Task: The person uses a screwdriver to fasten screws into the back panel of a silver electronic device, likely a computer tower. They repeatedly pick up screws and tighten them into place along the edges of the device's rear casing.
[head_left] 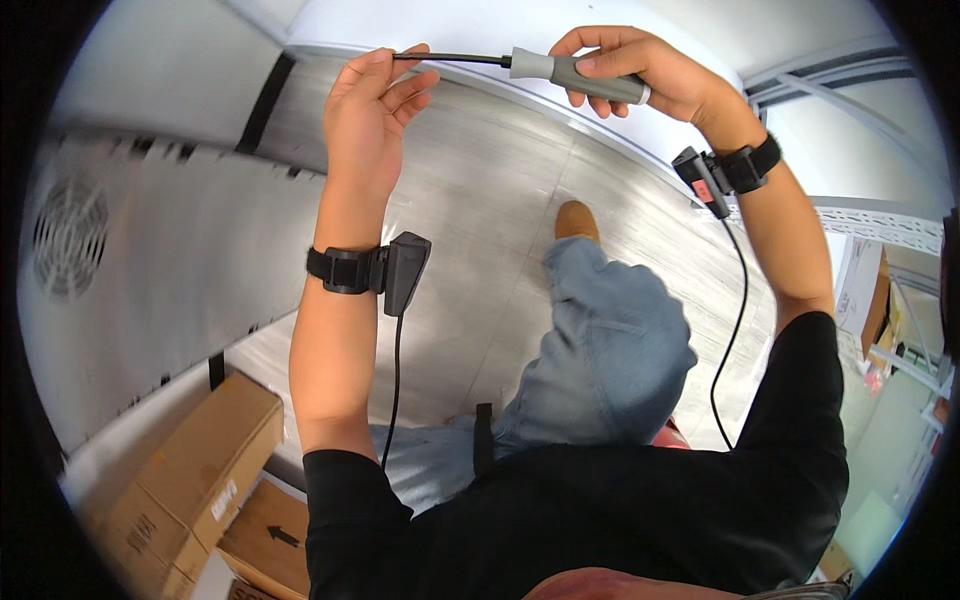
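A screwdriver (533, 64) with a grey handle and a long dark shaft lies almost level across the top of the view. My right hand (665, 75) is closed around the handle, its thumb along the top. At the other end, my left hand (375, 100) pinches the shaft near its tip between thumb and index finger, while its other fingers are loosely curled. The very tip is hidden by the fingers. Both arms reach forward, and each wrist wears a black strap with a small wired device.
A white panel (690, 35) runs along the far side behind the hands. To the left stands a grey metal cabinet with a round vent (70, 240). Cardboard boxes (215, 450) are stacked at lower left. Metal shelving (870, 225) rises on the right. My boot (577, 220) rests on the grey floor (480, 230).
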### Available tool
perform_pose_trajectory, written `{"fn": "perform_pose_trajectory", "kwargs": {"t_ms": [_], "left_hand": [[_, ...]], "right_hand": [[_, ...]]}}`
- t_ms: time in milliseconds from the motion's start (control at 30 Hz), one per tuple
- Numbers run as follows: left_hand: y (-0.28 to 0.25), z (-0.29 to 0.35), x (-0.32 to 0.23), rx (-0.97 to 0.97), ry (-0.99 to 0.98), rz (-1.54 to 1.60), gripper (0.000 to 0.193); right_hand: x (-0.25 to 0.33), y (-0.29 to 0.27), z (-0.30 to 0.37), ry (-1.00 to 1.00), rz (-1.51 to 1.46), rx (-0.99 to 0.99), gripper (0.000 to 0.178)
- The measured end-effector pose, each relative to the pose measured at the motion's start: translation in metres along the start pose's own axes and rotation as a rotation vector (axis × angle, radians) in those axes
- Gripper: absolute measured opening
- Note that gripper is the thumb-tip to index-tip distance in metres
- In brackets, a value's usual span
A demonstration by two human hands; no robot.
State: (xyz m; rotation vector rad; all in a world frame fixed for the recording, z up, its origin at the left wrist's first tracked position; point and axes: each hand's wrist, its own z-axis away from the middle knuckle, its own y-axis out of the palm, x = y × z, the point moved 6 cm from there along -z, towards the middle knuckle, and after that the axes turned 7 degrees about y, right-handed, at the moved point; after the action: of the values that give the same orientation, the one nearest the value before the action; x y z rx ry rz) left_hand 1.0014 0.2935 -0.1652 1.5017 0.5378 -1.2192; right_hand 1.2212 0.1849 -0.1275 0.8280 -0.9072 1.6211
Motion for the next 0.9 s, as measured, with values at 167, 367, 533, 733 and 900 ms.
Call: {"fn": "perform_pose_trajectory", "kwargs": {"t_ms": [167, 367, 533, 733, 900], "left_hand": [[0.053, -0.076, 0.119, 0.044, -0.217, -0.123, 0.013], [0.109, -0.148, 0.219, 0.130, -0.400, -0.311, 0.010], [0.132, -0.193, 0.265, 0.152, -0.495, -0.308, 0.010], [0.130, -0.225, 0.284, 0.124, -0.516, -0.374, 0.012], [0.134, -0.255, 0.286, 0.136, -0.186, -0.773, 0.014]], "right_hand": [[-0.131, -0.060, -0.027, 0.061, -0.314, -0.132, 0.033], [-0.229, -0.107, -0.042, 0.168, -0.618, -0.314, 0.025], [-0.240, -0.137, -0.054, 0.241, -0.649, -0.423, 0.020], [-0.232, -0.148, -0.054, 0.267, -0.569, -0.530, 0.019], [-0.253, -0.165, -0.055, 0.294, -0.671, -0.644, 0.021]]}}
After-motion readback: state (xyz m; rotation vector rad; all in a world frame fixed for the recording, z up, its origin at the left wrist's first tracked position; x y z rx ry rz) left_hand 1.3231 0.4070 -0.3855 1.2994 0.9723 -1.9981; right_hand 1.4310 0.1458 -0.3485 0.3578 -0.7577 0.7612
